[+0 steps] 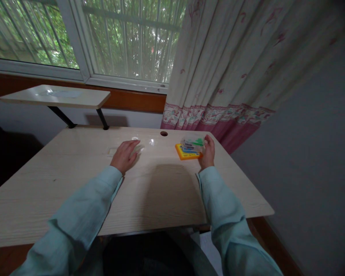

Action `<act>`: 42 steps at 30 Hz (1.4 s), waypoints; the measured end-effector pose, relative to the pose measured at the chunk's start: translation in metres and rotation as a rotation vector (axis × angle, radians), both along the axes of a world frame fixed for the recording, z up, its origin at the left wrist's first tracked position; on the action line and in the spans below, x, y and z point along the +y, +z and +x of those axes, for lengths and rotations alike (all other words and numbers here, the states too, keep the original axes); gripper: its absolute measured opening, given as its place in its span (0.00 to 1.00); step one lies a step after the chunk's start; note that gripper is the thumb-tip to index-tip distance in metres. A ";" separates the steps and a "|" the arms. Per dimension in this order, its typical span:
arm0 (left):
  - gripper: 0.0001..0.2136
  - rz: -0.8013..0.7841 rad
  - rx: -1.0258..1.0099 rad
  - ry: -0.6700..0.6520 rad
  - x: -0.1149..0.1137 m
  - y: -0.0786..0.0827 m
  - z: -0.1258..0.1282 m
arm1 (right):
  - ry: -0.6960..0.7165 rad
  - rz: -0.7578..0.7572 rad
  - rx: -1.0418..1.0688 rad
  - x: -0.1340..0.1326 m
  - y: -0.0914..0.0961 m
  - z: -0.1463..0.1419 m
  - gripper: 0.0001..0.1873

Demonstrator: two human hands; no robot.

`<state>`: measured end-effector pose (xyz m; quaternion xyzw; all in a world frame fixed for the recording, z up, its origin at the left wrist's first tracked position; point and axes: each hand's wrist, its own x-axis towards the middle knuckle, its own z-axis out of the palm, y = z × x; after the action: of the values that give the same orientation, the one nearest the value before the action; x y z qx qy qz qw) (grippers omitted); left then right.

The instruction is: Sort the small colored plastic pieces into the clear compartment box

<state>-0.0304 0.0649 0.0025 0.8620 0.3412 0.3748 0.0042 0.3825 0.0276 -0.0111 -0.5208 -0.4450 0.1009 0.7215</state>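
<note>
Left hand [124, 156] and right hand [208, 154] bare; long sleeves [77, 209] pale blue-green, plain, creased; cuffs [114, 178] same colour, loose.

The box [186, 155] is yellow, the curtain [215, 65] pink-flowered.

A raised shelf [89, 97] on black legs [102, 119] stands before the window [132, 46], beside a flowered curtain [218, 65].
</note>
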 end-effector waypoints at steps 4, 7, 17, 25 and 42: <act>0.26 -0.060 0.071 0.175 0.025 -0.008 -0.037 | -0.235 0.040 -0.275 -0.005 0.008 -0.006 0.25; 0.34 -0.128 0.142 0.267 0.039 -0.016 -0.063 | -0.415 0.075 -0.525 -0.011 0.016 -0.019 0.23; 0.42 -0.323 0.246 0.270 0.048 -0.016 -0.093 | -0.309 0.056 -0.903 -0.016 0.020 -0.082 0.22; 0.38 -0.355 0.010 -0.061 0.002 -0.007 -0.009 | 0.259 -0.025 -1.063 -0.026 0.017 -0.135 0.28; 0.26 -0.358 -0.124 -0.285 -0.016 -0.017 0.021 | 0.117 0.061 -0.814 -0.023 0.033 -0.109 0.17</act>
<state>-0.0098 0.0494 -0.0146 0.8622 0.2763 0.3563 0.2308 0.2738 0.0045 0.0216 -0.4703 -0.7258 -0.0859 0.4946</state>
